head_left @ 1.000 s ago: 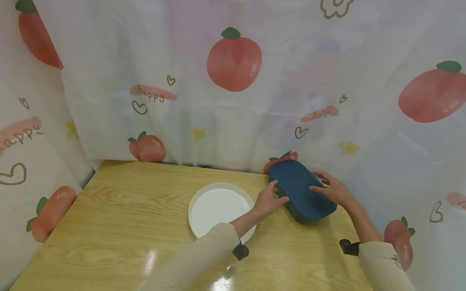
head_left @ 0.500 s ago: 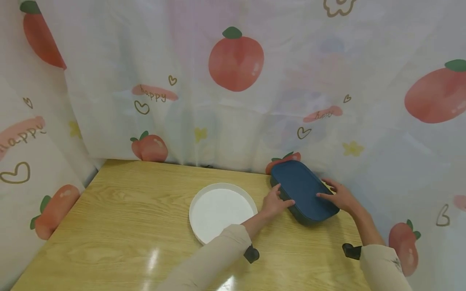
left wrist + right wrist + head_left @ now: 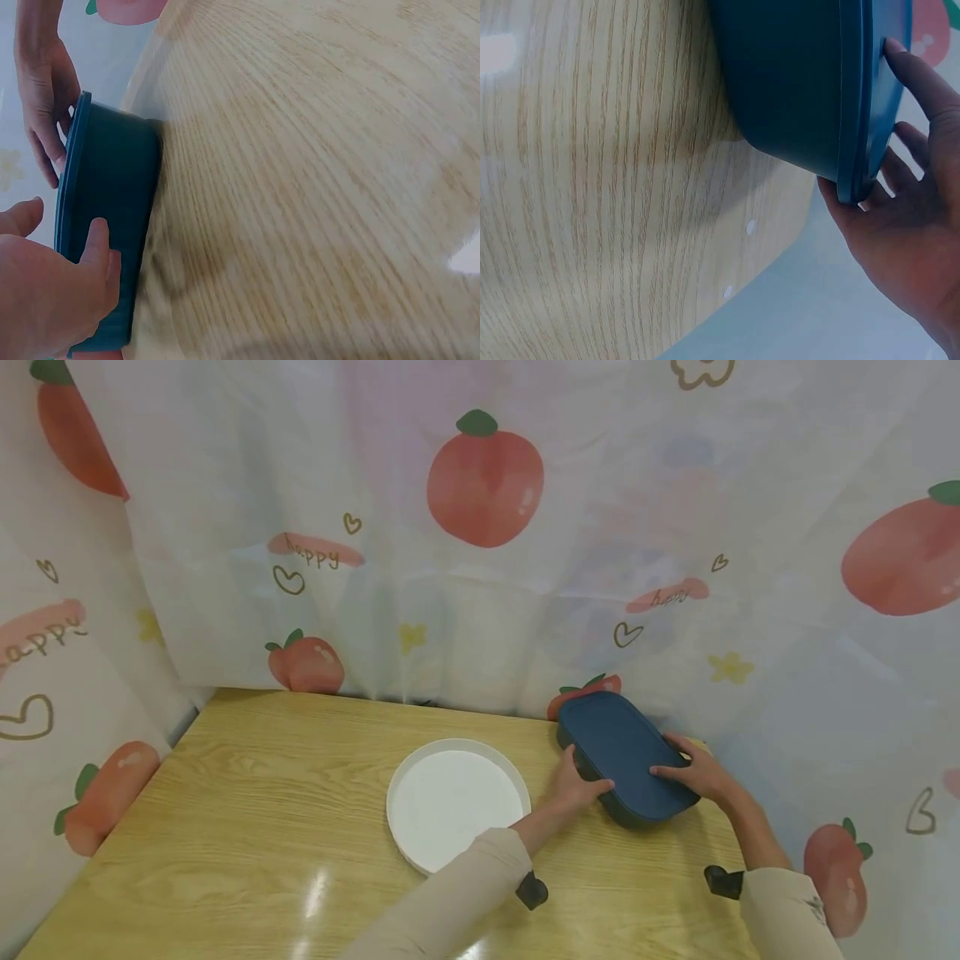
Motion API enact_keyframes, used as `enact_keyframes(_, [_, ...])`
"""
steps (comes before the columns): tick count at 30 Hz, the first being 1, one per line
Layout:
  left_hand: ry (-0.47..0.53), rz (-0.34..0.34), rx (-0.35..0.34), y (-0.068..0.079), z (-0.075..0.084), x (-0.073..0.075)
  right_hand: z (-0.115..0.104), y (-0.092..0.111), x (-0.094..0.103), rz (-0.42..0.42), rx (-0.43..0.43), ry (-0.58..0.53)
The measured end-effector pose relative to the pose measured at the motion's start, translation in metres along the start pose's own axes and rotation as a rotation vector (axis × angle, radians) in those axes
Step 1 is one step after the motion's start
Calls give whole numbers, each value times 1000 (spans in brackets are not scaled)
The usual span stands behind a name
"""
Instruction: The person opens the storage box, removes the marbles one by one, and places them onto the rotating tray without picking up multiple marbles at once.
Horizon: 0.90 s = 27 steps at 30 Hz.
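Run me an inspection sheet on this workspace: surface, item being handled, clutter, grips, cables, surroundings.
Surface: wood-grain table, glare patches near the front.
Job's things: dark blue lidded container, lid on, at the table's right rear.
Clutter: only a round white tray left of the container, partly hidden in the head view by the left sleeve.
Grips: left hand touches the container's left side; right hand holds its right edge.
Cables: none identifiable; a small dark bit at the table's back edge is too small to name.
Surroundings: fruit-print curtain behind and on both sides.
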<state>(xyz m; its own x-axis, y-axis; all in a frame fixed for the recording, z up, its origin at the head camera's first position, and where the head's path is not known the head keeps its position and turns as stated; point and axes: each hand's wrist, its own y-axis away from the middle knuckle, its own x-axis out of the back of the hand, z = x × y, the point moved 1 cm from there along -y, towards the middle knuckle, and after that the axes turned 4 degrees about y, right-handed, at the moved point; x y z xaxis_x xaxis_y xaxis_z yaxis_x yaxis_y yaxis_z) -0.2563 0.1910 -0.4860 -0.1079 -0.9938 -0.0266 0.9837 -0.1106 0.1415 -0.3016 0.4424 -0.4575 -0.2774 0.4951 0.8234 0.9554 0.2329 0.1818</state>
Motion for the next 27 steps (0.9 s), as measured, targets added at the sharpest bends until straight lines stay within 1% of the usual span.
enact_keyframes(3, [27,4,8,0,-2,-4,-1,1,0,-7,-2,-9])
enact_keyframes(7, [-14,29,3,-1,-2,-8,-2,1,0,-19,-13,-13])
enact_keyframes(9, [-11,37,-3,-2,-1,-10,-1,1,0,-22,-20,-13])
enact_keyframes(12, [21,41,2,-3,0,-10,-2,1,0,-41,-33,-32])
enact_keyframes(16, [74,28,12,-4,-2,-9,-4,2,-1,-97,-62,-92])
enact_keyframes(19, [98,22,25,-5,-4,-8,-6,2,-2,-129,-80,-128])
enact_keyframes(22, [96,27,38,-7,-4,-8,-7,1,-3,-140,-90,-151])
enact_keyframes(24, [95,31,52,-7,-4,-8,-6,1,-4,-143,-92,-169])
enact_keyframes(27, [138,28,91,-5,-1,-8,-5,1,-5,-146,-97,-198])
